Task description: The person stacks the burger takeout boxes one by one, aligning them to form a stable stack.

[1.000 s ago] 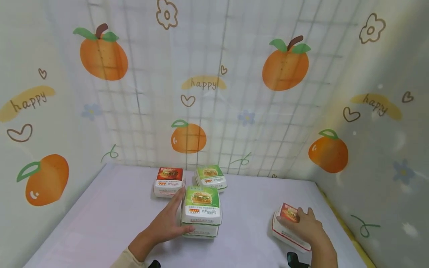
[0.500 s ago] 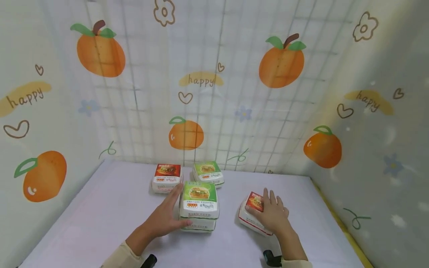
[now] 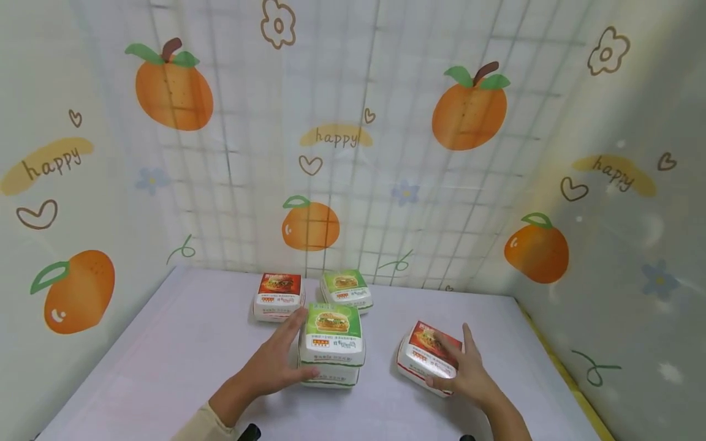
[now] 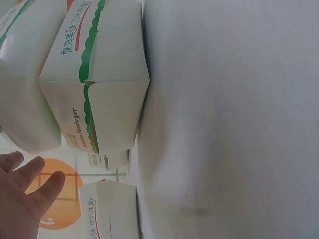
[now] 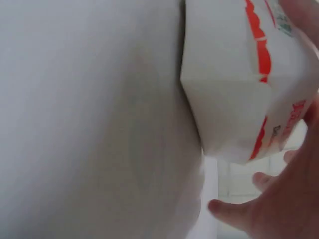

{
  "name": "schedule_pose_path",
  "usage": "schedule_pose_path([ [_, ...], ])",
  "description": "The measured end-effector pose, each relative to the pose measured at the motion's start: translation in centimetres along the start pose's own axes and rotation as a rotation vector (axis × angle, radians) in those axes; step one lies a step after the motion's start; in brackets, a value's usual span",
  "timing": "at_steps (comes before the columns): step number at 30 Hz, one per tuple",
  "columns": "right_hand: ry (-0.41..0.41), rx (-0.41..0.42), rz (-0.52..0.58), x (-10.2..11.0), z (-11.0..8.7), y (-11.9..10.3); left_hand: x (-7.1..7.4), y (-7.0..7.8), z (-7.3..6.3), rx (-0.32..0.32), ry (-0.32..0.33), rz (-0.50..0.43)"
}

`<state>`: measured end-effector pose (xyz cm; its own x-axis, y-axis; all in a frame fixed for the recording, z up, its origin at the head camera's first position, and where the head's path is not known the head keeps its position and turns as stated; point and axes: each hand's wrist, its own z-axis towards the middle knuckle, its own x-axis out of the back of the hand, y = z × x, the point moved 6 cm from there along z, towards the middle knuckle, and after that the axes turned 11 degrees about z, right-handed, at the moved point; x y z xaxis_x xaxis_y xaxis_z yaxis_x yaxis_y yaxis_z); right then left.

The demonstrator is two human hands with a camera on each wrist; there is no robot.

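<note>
While the pale counter (image 3: 138,367) carries everything, the relation that matters is the gap between two things at its front: the green stack (image 3: 332,346), two boxes one atop the other, stands near the middle, and the red box (image 3: 419,356) sits to its right, apart from it. Nearly square, the red box has no clear long axis, but it is turned askew while the stack faces almost straight on. The right hand (image 3: 470,371) is much the nearer to it, so the box lies leftward of that grip, between it and the stack. That grip is spread wide, thumb at the box's front and a finger over its lid, not wrapped round it. The left hand (image 3: 272,361) has its grip wide too, along the stack's left side; whether its fingertips press, I cannot tell.
</note>
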<state>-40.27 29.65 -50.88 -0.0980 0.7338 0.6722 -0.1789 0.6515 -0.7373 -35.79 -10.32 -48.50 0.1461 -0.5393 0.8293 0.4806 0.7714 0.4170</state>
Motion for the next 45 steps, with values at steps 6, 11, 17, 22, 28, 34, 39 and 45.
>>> schedule_pose_path([
  [6, -0.052, -0.01, 0.056, -1.0, 0.5, 0.4, -0.1, 0.1, -0.1, 0.01, -0.001, -0.031],
  [11, -0.058, -0.011, 0.042, -1.8, 1.3, 0.4, -0.3, 0.1, 0.1, 0.01, 0.007, -0.024],
  [17, -0.039, -0.018, 0.053, -2.6, 1.9, -0.2, -0.4, 0.1, 0.2, 0.019, 0.011, -0.039],
  [22, -0.022, -0.063, 0.108, -3.1, 2.0, -0.9, -0.4, 0.1, 0.1, 0.033, 0.009, -0.028],
  [28, 0.045, 0.0, 0.116, -2.9, 1.9, -2.4, -0.5, 0.2, 0.3, 0.035, -0.007, -0.027],
  [34, 0.113, 0.058, 0.129, -2.6, 1.6, -3.6, -0.8, 0.1, 0.4, 0.045, -0.009, -0.021],
  [39, 0.121, 0.08, 0.206, -1.8, 1.4, -4.6, -0.6, 0.3, 0.5, 0.011, 0.013, -0.01],
  [45, 0.136, 0.119, 0.263, -0.3, 1.1, -6.3, -0.4, 0.4, 0.7, 0.011, 0.02, -0.007],
])
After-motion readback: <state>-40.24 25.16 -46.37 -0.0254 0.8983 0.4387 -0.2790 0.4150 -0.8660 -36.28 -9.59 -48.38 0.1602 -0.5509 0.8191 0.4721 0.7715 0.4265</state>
